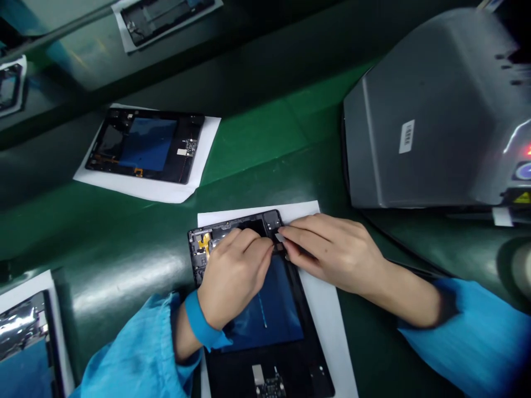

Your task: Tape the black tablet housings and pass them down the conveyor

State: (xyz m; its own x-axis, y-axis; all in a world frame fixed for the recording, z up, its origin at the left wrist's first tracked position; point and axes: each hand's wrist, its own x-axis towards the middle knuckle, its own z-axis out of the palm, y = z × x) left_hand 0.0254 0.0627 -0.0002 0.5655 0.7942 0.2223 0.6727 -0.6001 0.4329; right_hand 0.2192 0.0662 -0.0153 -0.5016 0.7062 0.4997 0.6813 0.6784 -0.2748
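Light-blue sleeves (pixel 136 348), loose-looking (a matching blue wristband (pixel 203 323), too).

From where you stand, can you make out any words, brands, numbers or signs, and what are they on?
No text can be read.
White label on the grey machine: barcode-like bars, any print too small.
Yellow triangular sign, low on the machine's right side: its symbol is too blurred to tell.
Open device in front of me: any print on its parts is too small.
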